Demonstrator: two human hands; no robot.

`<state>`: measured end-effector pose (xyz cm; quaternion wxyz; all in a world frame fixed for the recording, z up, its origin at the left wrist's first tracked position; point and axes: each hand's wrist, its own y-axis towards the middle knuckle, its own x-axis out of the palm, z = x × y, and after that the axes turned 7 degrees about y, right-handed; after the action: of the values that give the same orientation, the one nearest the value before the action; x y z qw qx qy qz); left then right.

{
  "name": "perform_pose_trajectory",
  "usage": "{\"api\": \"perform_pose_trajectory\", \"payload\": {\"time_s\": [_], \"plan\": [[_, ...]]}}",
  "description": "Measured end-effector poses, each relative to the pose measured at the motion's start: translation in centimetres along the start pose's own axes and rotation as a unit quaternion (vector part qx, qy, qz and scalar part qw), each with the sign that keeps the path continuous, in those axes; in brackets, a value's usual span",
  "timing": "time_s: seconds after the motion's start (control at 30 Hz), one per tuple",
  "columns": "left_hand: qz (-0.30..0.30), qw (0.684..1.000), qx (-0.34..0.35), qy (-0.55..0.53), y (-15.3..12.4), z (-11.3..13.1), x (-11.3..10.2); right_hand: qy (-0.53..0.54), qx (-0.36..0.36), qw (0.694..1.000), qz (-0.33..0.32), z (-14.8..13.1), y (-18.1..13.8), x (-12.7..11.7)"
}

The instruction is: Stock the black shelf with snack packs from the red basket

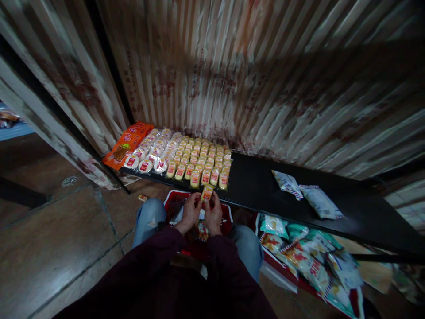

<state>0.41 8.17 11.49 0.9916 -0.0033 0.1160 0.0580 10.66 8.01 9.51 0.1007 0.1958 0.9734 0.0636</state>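
Between the fingertips of my left hand (190, 212) and my right hand (214, 217) is a small yellow cake in a clear wrapper (207, 193), its label facing up. Both hands are closed on it, just in front of the black shelf's edge (255, 184). Rows of similar wrapped yellow cakes (195, 178) stand on the shelf right beyond my fingers. Left of them are rows of round white wrapped cakes (145, 166). Below my hands, a red basket (226, 212) sits between my knees, its contents partly hidden by my arms.
Orange flat packets (128, 144) lie at the shelf's left end. Two white snack bags (320, 201) rest toward its right. Underneath, another red basket (357, 301) holds several snack bags (308, 261). A small packet (142, 198) lies on the floor. A striped curtain (212, 79) hangs behind.
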Motion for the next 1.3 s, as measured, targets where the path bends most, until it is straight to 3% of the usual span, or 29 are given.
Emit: {"api": "perform_pose_trajectory", "payload": {"time_s": [0.17, 0.37, 0.7, 1.03, 1.3], "plan": [[0.016, 0.994, 0.058, 0.093, 0.7, 0.8, -0.5, -0.008, -0.031, 0.999, 0.0, -0.5, 2.2, 0.5], [0.078, 0.962, 0.145, 0.22, 1.1, 1.5, -1.8, -0.029, -0.061, 0.998, -0.006, -0.2, 4.0, 1.0], [-0.005, 0.954, 0.206, 0.218, 3.1, 0.3, -2.0, -0.107, -0.113, 0.988, -0.014, -0.3, 4.9, 1.8], [0.059, 0.886, 0.288, 0.358, 4.0, -1.8, -1.6, -0.184, -0.139, 0.973, -0.013, -0.5, 5.0, 1.8], [0.058, 0.868, 0.32, 0.376, 5.1, -2.2, -1.7, -0.219, -0.142, 0.965, -0.011, -1.1, 4.9, 2.2]]}}
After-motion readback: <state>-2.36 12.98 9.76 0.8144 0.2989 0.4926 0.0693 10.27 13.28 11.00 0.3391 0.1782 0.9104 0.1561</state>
